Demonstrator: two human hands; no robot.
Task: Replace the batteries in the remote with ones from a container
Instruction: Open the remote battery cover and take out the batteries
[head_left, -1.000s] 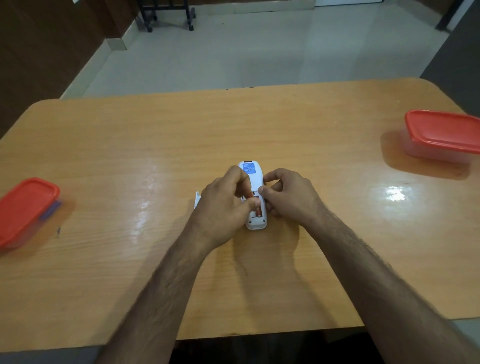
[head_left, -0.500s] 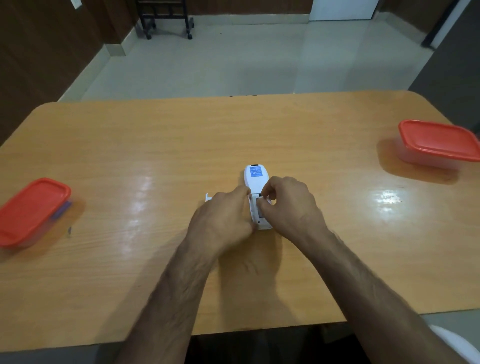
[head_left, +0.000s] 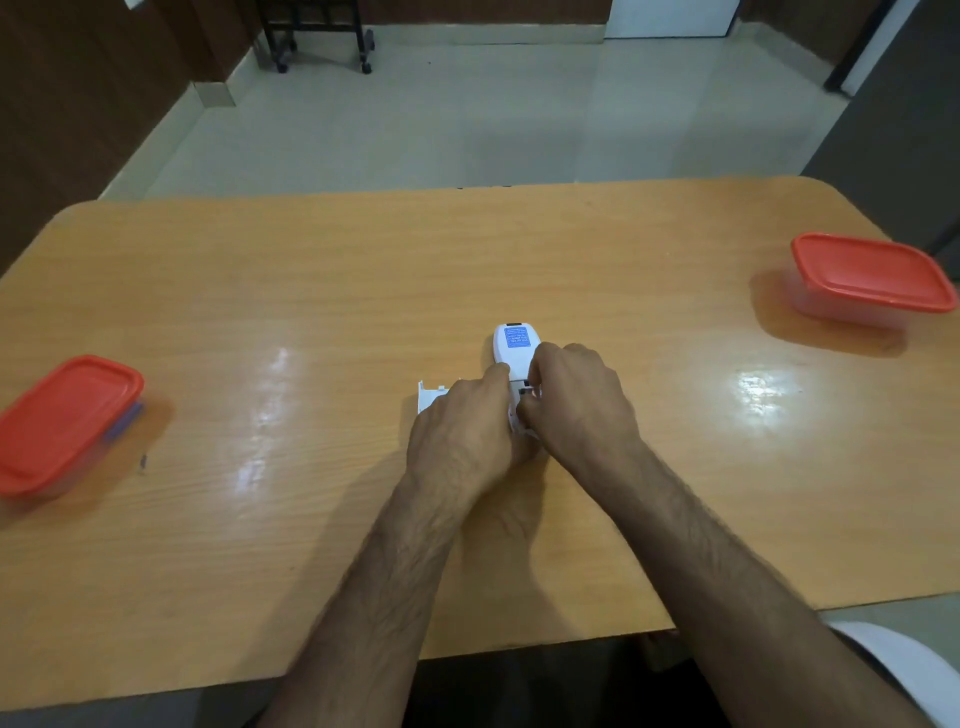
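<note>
A broad orange-tan wooden table (head_left: 363, 291) fills the middle of the frame. Two clear plastic containers with red lids sit on it, the right container (head_left: 870, 278) at the right edge and the left container (head_left: 65, 423) at the left edge, both well apart from the hands and both closed. At centre lies the white plastic remote (head_left: 514, 345), back up, blue label showing. The left hand (head_left: 465, 431) is curled around its lower body; the right hand (head_left: 579, 405) has fingertips pinched at the open battery bay (whether a battery is between them I cannot tell). The white battery cover (head_left: 428, 397) lies just left of the left hand. Judging by this, the cover is off and old cells are being removed; fetching new ones, fitting them and closing remain.
</note>
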